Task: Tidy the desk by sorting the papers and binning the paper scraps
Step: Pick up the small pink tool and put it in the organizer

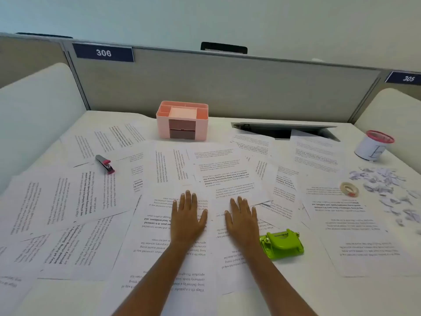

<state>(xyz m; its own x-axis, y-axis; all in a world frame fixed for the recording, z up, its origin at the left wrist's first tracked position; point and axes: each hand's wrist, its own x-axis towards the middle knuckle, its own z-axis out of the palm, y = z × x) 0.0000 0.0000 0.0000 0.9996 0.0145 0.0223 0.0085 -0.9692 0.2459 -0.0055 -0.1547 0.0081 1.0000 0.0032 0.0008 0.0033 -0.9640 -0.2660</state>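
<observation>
Printed paper sheets [75, 201] lie scattered and overlapping across the whole white desk. My left hand [188, 218] rests flat, fingers straight, on a sheet in the middle. My right hand [242, 221] lies flat beside it on the neighbouring sheet [230, 179], a palm's width apart. Neither hand holds anything. A heap of torn paper scraps [387, 190] is spread over the desk at the far right. A small white bin with a pink rim [373, 145] stands behind the scraps at the back right.
A pink desk organiser [182, 120] stands at the back centre. A stapler [105, 164] lies on papers at the left, a green hole punch [282, 244] just right of my right hand, a tape roll [349, 189] near the scraps. A grey partition [227, 87] closes the back.
</observation>
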